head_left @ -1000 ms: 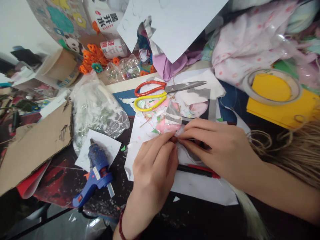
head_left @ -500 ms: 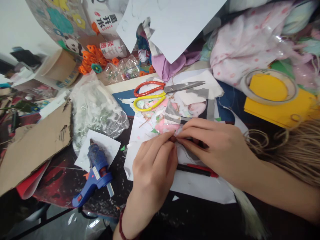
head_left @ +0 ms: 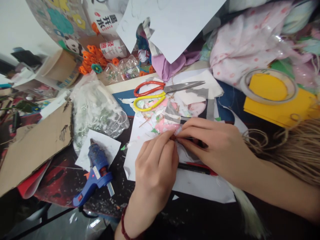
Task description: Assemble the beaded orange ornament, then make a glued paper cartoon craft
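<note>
My left hand [head_left: 156, 166] and my right hand [head_left: 212, 143] meet at the fingertips over white paper [head_left: 205, 188]. Both are closed in a pinch on something small, mostly hidden; a dark brownish bit shows between the fingertips. Just beyond them lie pink, green and white paper scraps [head_left: 166, 126]. Scissors [head_left: 175, 87] with one red and one yellow handle rest past the scraps, blades pointing right. Partly under my right hand, a black pen [head_left: 193, 168] and a red one [head_left: 212, 171] lie on the paper.
A blue glue gun [head_left: 97, 170] lies on white paper to the left, beside cardboard [head_left: 37, 143] and a plastic bag [head_left: 96, 110] of white strings. On the right are a tape roll [head_left: 271, 100] on yellow paper and a bundle of brown twine [head_left: 297, 150].
My left hand has shifted slightly to the right, and its fingertips still meet those of my right hand. The things on the table stay in place.
</note>
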`<state>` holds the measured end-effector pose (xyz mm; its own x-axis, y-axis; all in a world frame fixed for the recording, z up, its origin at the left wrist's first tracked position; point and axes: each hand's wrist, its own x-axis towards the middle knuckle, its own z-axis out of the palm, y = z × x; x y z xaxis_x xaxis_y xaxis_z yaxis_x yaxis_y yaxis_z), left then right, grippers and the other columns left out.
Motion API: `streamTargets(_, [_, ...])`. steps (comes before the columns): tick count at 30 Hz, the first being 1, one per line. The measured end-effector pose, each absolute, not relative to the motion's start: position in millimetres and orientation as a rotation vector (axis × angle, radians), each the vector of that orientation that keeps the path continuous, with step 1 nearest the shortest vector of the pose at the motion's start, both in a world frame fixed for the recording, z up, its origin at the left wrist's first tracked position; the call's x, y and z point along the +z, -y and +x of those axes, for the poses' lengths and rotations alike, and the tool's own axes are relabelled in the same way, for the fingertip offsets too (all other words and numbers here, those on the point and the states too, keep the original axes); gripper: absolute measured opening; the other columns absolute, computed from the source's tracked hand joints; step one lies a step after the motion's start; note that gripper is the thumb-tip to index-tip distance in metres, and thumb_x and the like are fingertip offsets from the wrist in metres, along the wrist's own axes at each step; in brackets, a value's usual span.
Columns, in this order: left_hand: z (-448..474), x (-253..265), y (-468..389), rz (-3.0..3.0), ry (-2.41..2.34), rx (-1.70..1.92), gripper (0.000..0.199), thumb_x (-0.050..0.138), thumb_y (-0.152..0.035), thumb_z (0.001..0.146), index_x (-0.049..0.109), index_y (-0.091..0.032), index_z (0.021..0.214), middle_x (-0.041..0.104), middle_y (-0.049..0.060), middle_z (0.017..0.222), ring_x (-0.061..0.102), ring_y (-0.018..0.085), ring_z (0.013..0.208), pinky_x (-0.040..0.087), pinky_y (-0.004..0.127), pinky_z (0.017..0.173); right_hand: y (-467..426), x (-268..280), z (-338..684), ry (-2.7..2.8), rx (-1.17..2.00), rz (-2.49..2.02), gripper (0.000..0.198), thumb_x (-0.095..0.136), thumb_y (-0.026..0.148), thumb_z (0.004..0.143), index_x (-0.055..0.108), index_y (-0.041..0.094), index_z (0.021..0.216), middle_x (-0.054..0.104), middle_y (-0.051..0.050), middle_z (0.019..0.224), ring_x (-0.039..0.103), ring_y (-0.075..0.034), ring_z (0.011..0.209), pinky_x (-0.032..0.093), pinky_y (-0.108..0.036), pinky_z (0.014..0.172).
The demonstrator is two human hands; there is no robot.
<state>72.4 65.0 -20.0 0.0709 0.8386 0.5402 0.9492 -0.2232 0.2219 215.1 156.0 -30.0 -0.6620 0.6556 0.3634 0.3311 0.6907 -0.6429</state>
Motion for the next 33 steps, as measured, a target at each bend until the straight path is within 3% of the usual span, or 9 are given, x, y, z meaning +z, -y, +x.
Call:
streamTargets(21, [76.9,-13.5,-71.1,-2.123,1.946,-0.791,0.008,0.059,-0.005,0.087,0.065,-0.011,0.086,0.074,0.011,0.105,0.068,0.022,0.090,0.050,0.035,0.078,-159.0,-23.3,213.7,2.314,0.831,-0.898,0.008,0.071,0.011,0.083,0.073,0.017,0.088,0.070,-0.001,0.085,0.064,-0.014,0.071,0.048,-0.027,0.063])
streamTargets(33, [79.7,-11.2,-72.8,-2.132,1.999,-0.739,0.009,0.057,-0.007,0.089,0.062,-0.014,0.087,0.073,0.008,0.102,0.067,0.022,0.089,0.048,0.036,0.076,-158.8,-22.6,214.7,2.325,0.884,-0.892,0.009,0.066,0.011,0.085,0.071,0.017,0.090,0.068,-0.002,0.086,0.062,-0.015,0.069,0.047,-0.028,0.062])
